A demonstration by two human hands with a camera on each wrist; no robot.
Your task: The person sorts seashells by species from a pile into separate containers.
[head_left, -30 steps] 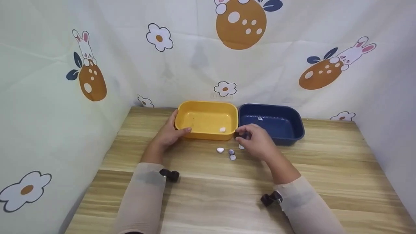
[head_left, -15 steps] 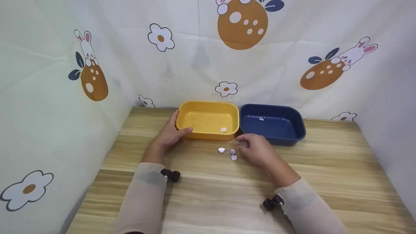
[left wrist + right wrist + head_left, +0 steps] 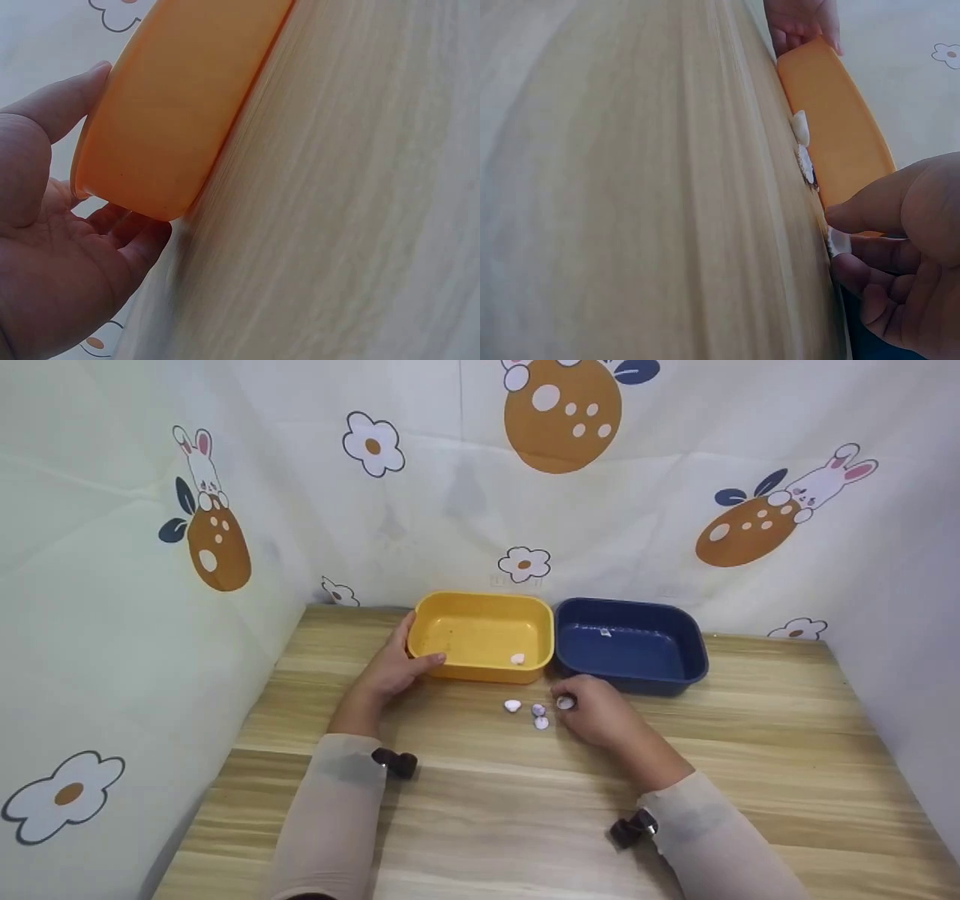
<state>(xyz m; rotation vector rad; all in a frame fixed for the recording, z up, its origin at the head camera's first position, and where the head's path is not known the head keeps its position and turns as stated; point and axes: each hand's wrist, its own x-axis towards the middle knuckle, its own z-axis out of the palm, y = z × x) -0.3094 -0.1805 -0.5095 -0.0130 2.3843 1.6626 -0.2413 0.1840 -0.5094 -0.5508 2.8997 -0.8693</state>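
My left hand point(image 3: 394, 664) grips the left end of a yellow plastic bin point(image 3: 480, 673), thumb over the front rim. In the left wrist view its fingers curl around the bin's corner. Just in front of the spot where the two bins meet, my right hand point(image 3: 600, 709) pinches a small whitish seashell point(image 3: 565, 703) between thumb and fingers. The right wrist view has this seashell point(image 3: 838, 241) close to the wooden surface. To its left on the table lie a white shell point(image 3: 512, 706) and two greyish-white ones, a shell point(image 3: 538, 710) touching another shell point(image 3: 541, 723).
Inside the yellow bin sits one white shell point(image 3: 517, 658). A dark blue bin point(image 3: 664, 688) stands against the yellow one on its right, with a small white piece point(image 3: 606, 633) inside. Behind both hangs a patterned cloth point(image 3: 450, 502); the wooden table point(image 3: 487, 802) stretches toward me.
My right hand has come down from beside the bins' junction to the shell on the table and now pinches it. The left hand keeps its grip on the yellow bin.
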